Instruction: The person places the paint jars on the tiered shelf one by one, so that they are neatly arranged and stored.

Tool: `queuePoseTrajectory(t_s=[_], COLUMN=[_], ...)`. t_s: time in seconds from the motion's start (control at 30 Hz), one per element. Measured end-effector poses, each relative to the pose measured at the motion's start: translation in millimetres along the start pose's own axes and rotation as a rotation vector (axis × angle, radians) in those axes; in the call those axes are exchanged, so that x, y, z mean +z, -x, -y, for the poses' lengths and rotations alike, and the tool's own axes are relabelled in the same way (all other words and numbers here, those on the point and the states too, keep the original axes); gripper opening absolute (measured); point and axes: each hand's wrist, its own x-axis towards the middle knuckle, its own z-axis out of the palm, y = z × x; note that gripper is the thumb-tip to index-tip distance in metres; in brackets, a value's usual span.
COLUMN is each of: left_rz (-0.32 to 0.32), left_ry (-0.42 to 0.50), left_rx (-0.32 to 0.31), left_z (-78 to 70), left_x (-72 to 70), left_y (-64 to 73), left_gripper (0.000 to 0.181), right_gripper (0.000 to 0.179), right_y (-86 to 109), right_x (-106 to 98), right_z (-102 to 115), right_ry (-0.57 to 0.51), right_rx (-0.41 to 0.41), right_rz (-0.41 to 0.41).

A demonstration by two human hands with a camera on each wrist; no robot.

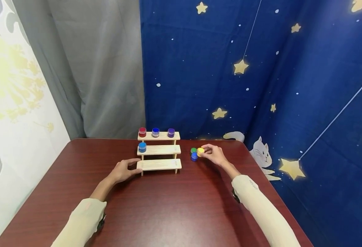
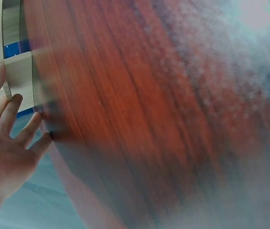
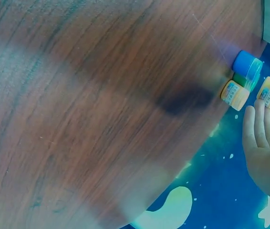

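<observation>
A glossy, wood-grained table (image 1: 168, 206) carries a pale wooden three-tier rack (image 1: 160, 149). The left hand (image 1: 121, 171) grips its lowest tier's left end; the right hand (image 1: 215, 155), arm outstretched, pinches a squat yellow jar (image 3: 269, 90) near clustered jars (image 1: 194, 157). Its label (image 3: 267, 97) is unreadable.

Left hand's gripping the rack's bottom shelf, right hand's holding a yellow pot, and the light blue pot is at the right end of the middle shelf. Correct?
Not quite: the head view shows the light blue pot at the left end of the middle shelf. The left hand does grip the bottom shelf, and the right hand holds a yellow pot.
</observation>
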Motion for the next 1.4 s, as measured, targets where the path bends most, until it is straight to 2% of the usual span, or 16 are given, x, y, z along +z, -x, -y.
queuePoseTrajectory(t_s=[0.07,0.3,0.5,0.77,1.13,1.4], left_rz=[0.002,0.011,0.011,0.008,0.013,0.008], left_ry=[0.003,0.012,0.010,0.011,0.015,0.025], left_rx=[-0.004,-0.019,-0.027,-0.024,-0.029,-0.024], left_z=[0.3,-3.8,-3.2,-2.3,-4.0,-2.9], left_x=[0.6,1.4,-1.0,-1.5,-1.9,-1.6], left_y=[1.0,2.8,1.6,2.1,2.4,2.5], left_gripper=[0.060,0.060,0.061,0.061,0.060,0.059], right_gripper=[0.035,0.036,0.035,0.038,0.037,0.036], right_y=[-0.4,-4.1,-13.9,-24.8,-37.0,-44.2], right_x=[0,-3,-3,-1,11,28], right_z=[1,11,25,45,71,85], right_ry=[0.001,0.003,0.028,0.045,-0.001,-0.013], right_rx=[-0.009,0.034,-0.027,-0.016,-0.062,-0.080], right_rz=[0.004,0.029,0.039,0.074,0.106,0.126])
